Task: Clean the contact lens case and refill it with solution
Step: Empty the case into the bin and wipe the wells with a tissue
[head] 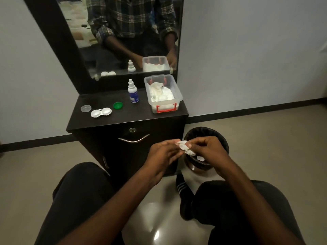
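A: Both hands meet over the black bin [207, 137]. The left hand [163, 152] and right hand [206, 149] each have their fingers curled narrow, pinching one crumpled white tissue [185, 147] between them.

B: And the lens case [101, 112]?

A: Well apart from the hands, lying open on the dark surface [123, 115], with a clear cap [86, 108] just beside it and a green cap [118, 105] near the solution bottle [133, 91].

B: So this looks like wiping the fingers, or balling the tissue to drop it.

A: I'd judge so. Best to keep it right above the bin's mouth, let go cleanly, and reach for the bottle only with dry fingers. Fresh tissues sit in the clear box [163, 105].
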